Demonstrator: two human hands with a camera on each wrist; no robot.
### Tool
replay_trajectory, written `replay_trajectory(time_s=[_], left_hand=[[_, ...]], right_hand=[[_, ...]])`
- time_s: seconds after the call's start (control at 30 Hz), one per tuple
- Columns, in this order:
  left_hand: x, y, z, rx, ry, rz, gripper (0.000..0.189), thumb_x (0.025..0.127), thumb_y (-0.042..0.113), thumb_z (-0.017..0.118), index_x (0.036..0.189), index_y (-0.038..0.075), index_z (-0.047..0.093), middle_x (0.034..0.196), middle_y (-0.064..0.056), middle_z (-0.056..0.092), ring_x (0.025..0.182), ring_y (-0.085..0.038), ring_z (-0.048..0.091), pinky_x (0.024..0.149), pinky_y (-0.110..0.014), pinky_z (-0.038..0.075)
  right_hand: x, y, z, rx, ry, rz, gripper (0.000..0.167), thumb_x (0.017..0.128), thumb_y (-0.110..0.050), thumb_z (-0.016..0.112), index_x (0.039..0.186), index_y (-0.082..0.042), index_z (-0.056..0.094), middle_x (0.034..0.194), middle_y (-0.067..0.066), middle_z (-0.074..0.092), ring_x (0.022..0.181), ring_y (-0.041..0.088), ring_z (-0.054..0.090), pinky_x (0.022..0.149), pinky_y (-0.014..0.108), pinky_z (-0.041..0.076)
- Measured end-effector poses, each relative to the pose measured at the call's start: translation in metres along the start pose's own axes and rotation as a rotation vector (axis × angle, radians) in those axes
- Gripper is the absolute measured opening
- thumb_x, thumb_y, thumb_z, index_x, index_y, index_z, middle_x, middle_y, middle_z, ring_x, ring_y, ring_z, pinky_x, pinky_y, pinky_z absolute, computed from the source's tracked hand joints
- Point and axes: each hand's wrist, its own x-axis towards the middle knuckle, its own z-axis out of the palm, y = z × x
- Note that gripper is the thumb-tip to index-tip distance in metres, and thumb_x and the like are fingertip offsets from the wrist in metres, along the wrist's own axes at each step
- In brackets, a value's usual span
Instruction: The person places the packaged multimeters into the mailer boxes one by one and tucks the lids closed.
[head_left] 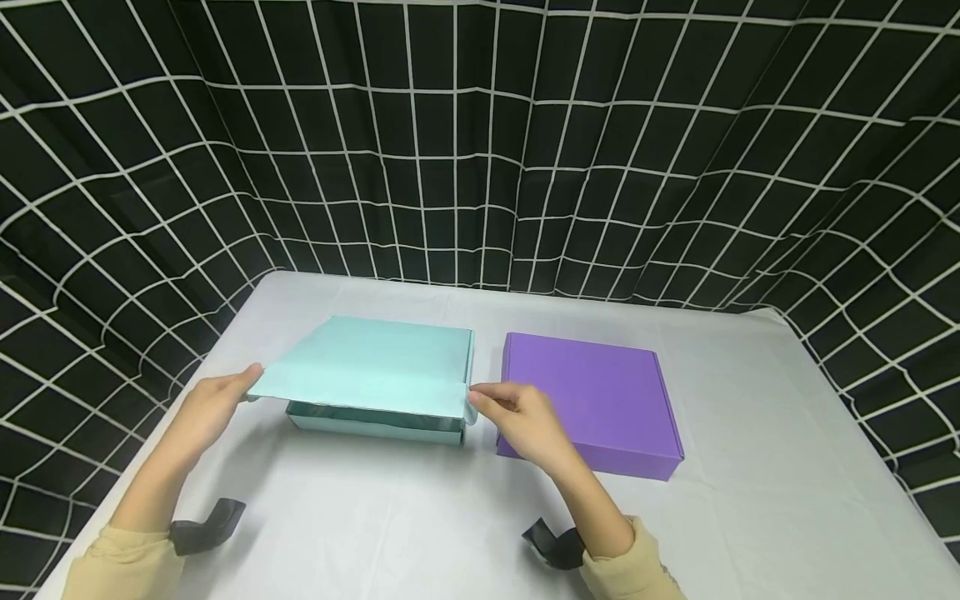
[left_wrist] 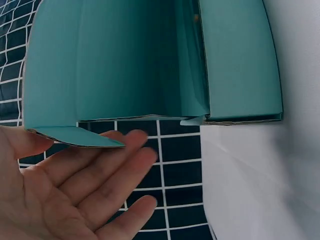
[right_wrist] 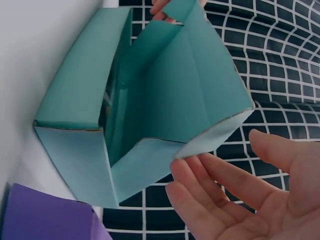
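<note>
A light teal cardboard box (head_left: 375,427) lies on the table with its hinged lid (head_left: 367,358) partly raised above the front wall. My left hand (head_left: 217,404) holds the lid's front left corner; in the left wrist view its thumb is at the corner and the fingers (left_wrist: 122,172) lie behind the small side tab (left_wrist: 80,136). At the lid's front right corner, my right hand (head_left: 525,419) touches the other side tab (right_wrist: 215,134) with its fingertips (right_wrist: 182,172), the thumb standing apart from it. The box's inside is mostly in shadow.
A closed purple box (head_left: 588,396) lies just right of the teal one, close under the right hand. White cloth covers the table (head_left: 360,517). A black curtain with a white grid (head_left: 480,150) surrounds the back and sides. Dark straps (head_left: 206,529) stick out at both wrists.
</note>
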Motion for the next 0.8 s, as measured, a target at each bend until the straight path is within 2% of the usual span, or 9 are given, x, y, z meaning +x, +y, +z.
replay_trajectory(time_s=[0.17, 0.37, 0.53, 0.63, 0.8], left_hand=[[-0.005, -0.002, 0.004, 0.047, -0.038, 0.016, 0.073, 0.105, 0.042, 0.019, 0.129, -0.022, 0.045, 0.129, -0.039, 0.049, 0.126, -0.058, 0.037, 0.096, -0.076, 0.027], [-0.007, -0.008, 0.008, 0.082, -0.084, 0.033, 0.068, 0.106, 0.037, 0.017, 0.126, -0.020, 0.050, 0.115, -0.035, 0.061, 0.122, -0.057, 0.043, 0.094, -0.079, 0.025], [-0.009, -0.012, 0.010, 0.074, -0.146, 0.022, 0.061, 0.105, 0.028, 0.016, 0.127, -0.018, 0.050, 0.118, -0.034, 0.060, 0.122, -0.057, 0.044, 0.095, -0.079, 0.026], [-0.009, -0.015, 0.011, 0.052, -0.178, 0.023, 0.059, 0.104, 0.026, 0.017, 0.130, -0.018, 0.048, 0.123, -0.035, 0.057, 0.122, -0.056, 0.044, 0.095, -0.078, 0.027], [-0.006, -0.029, 0.017, 0.009, -0.204, 0.065, 0.059, 0.104, 0.029, 0.023, 0.135, -0.017, 0.042, 0.136, -0.037, 0.045, 0.126, -0.054, 0.042, 0.100, -0.070, 0.032]], right_hand=[[0.000, 0.008, 0.003, 0.033, -0.084, 0.034, 0.032, 0.094, -0.025, 0.063, 0.111, 0.001, 0.071, 0.106, 0.011, 0.072, 0.105, 0.028, 0.065, 0.091, 0.046, 0.052], [-0.001, 0.019, 0.007, 0.088, -0.145, 0.057, 0.030, 0.094, -0.022, 0.063, 0.108, 0.002, 0.071, 0.098, 0.010, 0.073, 0.095, 0.023, 0.066, 0.083, 0.041, 0.054], [-0.003, 0.025, 0.010, 0.119, -0.175, 0.065, 0.030, 0.094, -0.022, 0.064, 0.109, 0.003, 0.070, 0.099, 0.011, 0.072, 0.094, 0.023, 0.066, 0.083, 0.044, 0.054], [-0.005, 0.027, 0.013, 0.112, -0.176, 0.072, 0.030, 0.093, -0.022, 0.065, 0.109, 0.003, 0.069, 0.100, 0.010, 0.072, 0.095, 0.022, 0.066, 0.084, 0.042, 0.054], [-0.007, 0.031, 0.017, 0.122, -0.180, 0.083, 0.035, 0.091, -0.022, 0.068, 0.113, 0.006, 0.067, 0.100, 0.012, 0.072, 0.095, 0.024, 0.067, 0.085, 0.039, 0.055]])
